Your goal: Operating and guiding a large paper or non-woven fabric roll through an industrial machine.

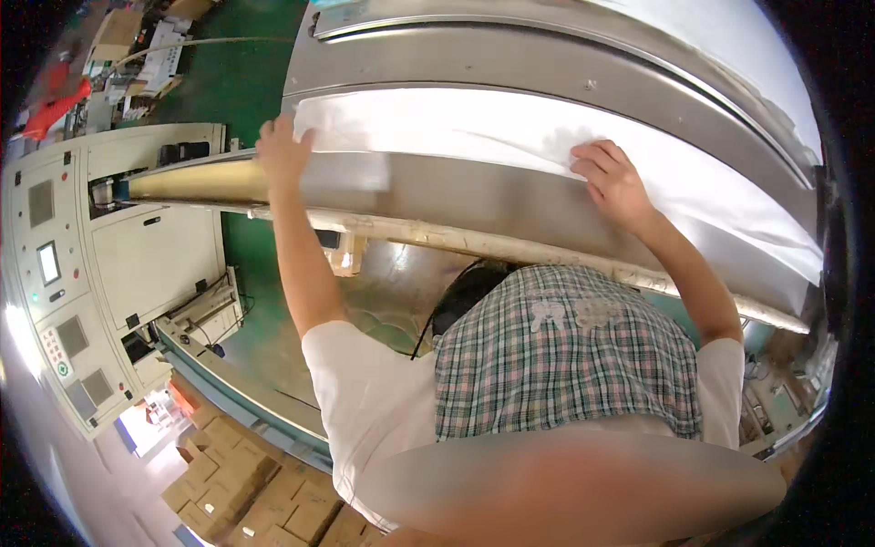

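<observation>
A white sheet (pixel 510 137) is spread across the curved steel bed of a large machine (pixel 565 68), lying in the long channel between two metal ridges. Its left corner is held down by the left hand (pixel 283 150), which is laid flat with the fingers spread and slightly bent over the edge. The right hand (pixel 612 178) is pressed onto the sheet further along, fingers together and curled a little, nothing being pinched. Toward the right the sheet is seen to run on along the bed to its far end. As far as can be judged, the sheet is already laid in place and mostly smooth; the straightening of the left corner and near edge appears to be what is left. A padded roller bar (pixel 474 242) runs just below the hands. A beige control cabinet (pixel 100 264) stands at the left, and cardboard boxes (pixel 246 492) are stacked on the floor.
</observation>
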A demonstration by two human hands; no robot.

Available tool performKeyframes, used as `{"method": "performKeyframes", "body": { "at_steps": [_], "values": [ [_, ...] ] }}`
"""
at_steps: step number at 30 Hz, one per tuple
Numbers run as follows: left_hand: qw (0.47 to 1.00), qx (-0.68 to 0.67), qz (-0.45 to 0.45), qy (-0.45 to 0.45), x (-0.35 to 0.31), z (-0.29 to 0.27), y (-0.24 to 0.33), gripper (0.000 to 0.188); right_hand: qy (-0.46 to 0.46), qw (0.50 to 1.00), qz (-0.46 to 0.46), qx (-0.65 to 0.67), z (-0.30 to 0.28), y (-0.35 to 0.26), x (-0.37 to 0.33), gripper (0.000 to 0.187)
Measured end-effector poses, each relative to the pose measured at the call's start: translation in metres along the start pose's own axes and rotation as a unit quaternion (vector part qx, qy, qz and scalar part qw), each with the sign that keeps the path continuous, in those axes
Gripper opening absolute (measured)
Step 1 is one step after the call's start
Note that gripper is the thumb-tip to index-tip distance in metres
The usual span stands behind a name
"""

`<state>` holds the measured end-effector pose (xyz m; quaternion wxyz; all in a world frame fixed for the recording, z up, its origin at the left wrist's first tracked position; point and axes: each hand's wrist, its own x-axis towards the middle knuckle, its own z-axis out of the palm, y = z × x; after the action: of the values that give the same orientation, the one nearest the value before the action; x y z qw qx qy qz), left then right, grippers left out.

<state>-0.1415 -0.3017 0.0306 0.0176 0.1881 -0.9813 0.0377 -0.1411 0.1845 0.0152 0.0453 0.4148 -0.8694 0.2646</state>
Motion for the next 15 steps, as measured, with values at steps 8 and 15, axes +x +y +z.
{"method": "performKeyframes", "body": {
  "at_steps": [8, 15],
  "values": [
    [0.831, -0.379, 0.406, -0.042, -0.034, -0.022, 0.138, 0.019, -0.018, 0.998, -0.051, 0.017, 0.018, -0.015, 0.014, 0.032],
    [0.986, -0.011, 0.157, -0.06, 0.012, 0.027, 0.007, 0.03, 0.003, 0.999, -0.037, 0.008, 0.018, -0.018, 0.012, 0.037]
  ]
}}
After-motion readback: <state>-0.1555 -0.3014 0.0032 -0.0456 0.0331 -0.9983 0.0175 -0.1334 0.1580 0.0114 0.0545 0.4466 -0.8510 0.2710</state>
